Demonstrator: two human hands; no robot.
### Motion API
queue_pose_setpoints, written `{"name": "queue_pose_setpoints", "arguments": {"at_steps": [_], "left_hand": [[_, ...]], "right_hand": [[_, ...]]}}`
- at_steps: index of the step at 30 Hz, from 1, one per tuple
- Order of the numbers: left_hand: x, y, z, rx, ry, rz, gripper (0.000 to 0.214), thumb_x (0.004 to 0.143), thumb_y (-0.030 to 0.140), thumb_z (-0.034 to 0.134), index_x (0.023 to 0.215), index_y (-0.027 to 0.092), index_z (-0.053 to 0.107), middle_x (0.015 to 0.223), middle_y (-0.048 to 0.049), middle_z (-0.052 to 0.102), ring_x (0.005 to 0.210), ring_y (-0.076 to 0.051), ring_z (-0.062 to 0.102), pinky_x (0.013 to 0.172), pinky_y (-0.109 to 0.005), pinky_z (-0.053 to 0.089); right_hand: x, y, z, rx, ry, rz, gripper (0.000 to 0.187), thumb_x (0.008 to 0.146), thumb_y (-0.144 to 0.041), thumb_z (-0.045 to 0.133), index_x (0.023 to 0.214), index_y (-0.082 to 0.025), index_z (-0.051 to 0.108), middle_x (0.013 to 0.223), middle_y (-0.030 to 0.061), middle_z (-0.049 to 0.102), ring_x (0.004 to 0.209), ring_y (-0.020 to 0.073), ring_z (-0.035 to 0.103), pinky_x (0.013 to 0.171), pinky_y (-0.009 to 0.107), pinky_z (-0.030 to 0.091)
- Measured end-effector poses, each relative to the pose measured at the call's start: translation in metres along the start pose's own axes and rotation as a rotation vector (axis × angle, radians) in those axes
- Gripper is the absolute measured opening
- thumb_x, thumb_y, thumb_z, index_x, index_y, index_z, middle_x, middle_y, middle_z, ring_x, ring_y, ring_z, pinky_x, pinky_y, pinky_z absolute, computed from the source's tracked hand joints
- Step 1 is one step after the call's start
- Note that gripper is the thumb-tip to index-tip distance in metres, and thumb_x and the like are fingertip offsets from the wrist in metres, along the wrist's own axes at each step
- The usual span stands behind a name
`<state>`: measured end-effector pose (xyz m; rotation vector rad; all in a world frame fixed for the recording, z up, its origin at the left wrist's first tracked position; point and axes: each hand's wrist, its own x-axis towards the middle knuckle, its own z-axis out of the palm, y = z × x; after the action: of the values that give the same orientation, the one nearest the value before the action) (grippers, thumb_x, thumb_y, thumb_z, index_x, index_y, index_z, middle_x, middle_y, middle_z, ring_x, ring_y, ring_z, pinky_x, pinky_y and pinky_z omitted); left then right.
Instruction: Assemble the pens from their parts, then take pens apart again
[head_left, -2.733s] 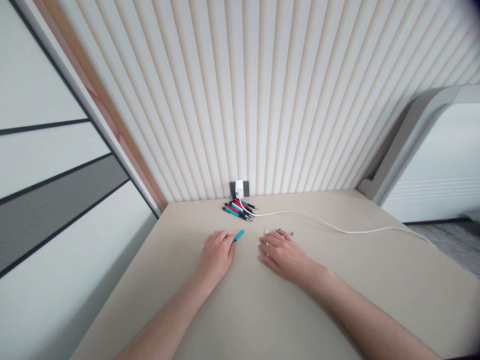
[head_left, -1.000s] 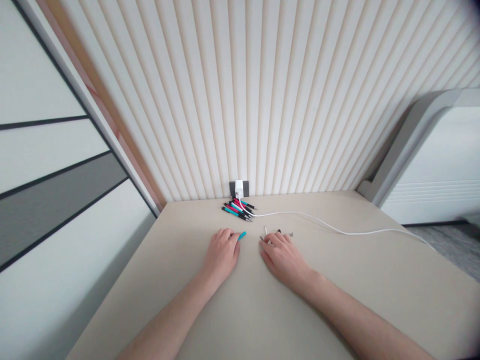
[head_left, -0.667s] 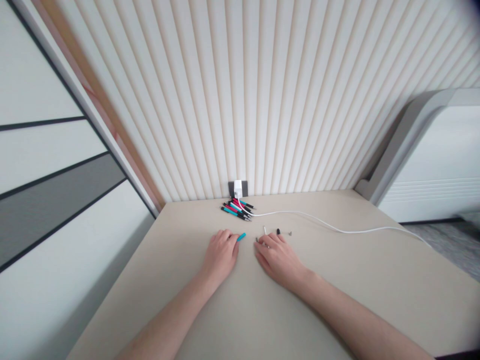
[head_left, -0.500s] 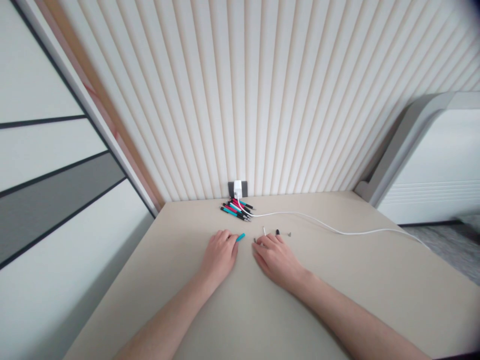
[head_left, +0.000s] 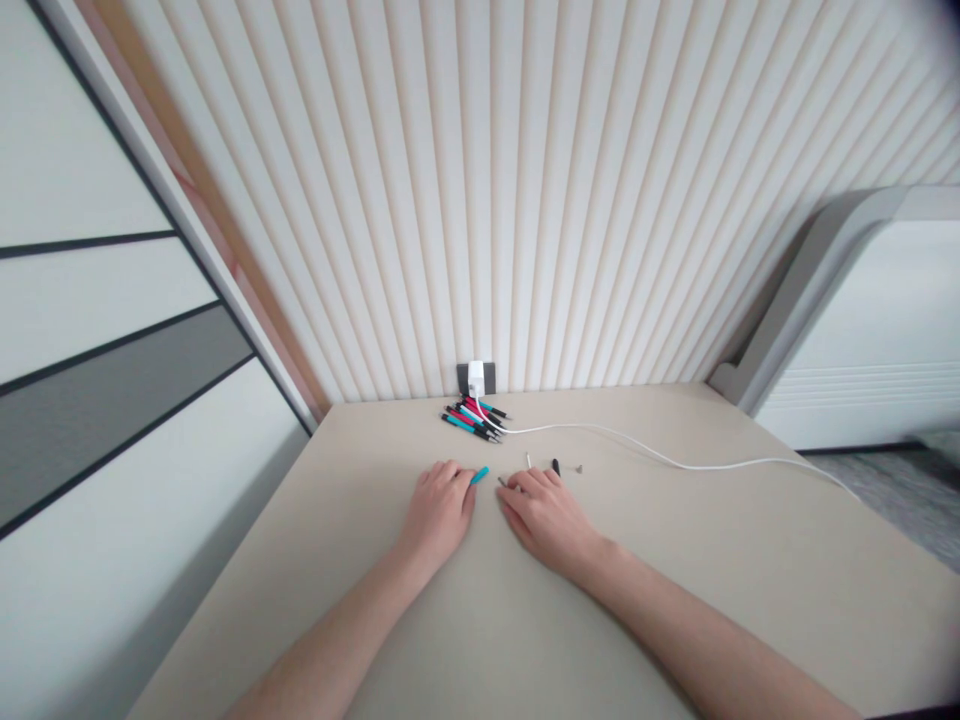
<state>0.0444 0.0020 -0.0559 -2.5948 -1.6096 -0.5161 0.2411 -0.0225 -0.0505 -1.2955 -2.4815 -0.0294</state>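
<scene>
My left hand (head_left: 439,510) rests on the beige table (head_left: 675,560), its fingers closed on a teal pen barrel (head_left: 480,475) that sticks out to the right of the fingertips. My right hand (head_left: 544,515) lies close beside it, fingers pressed together on a small dark-tipped pen part (head_left: 501,481) that pokes out toward the teal barrel. Just beyond the right fingertips lie a thin white refill (head_left: 528,461), a short black piece (head_left: 556,466) and a tiny grey piece (head_left: 579,467).
A heap of several teal, red and black pens (head_left: 472,417) lies at the table's far edge, under a white charger (head_left: 476,377) in a wall socket. Its white cable (head_left: 675,460) runs right across the table. A slatted wall stands behind, a white-grey unit (head_left: 862,320) at right.
My right hand has slid left toward my left hand, carrying the dark-tipped part and uncovering the black piece. My left hand has stayed in place on the teal barrel.
</scene>
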Motion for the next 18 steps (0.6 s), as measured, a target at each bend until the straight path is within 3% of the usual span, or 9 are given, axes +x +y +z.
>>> {"name": "queue_pose_setpoints", "arguments": {"at_steps": [18], "left_hand": [[0.0015,-0.0005,0.0013,-0.024,-0.006,0.004,0.022,0.092,0.019,0.049,0.108,0.020,0.064,0.095,-0.0063,0.061,0.093,-0.023,0.057,0.083,-0.036,0.042]], "right_hand": [[0.0012,-0.0029,0.0035,-0.012,0.006,-0.005,0.016,0.095,-0.020,0.046,0.101,-0.019,0.061,0.099,0.0075,0.062,0.093,0.0203,0.054,0.083,0.033,0.038]]}}
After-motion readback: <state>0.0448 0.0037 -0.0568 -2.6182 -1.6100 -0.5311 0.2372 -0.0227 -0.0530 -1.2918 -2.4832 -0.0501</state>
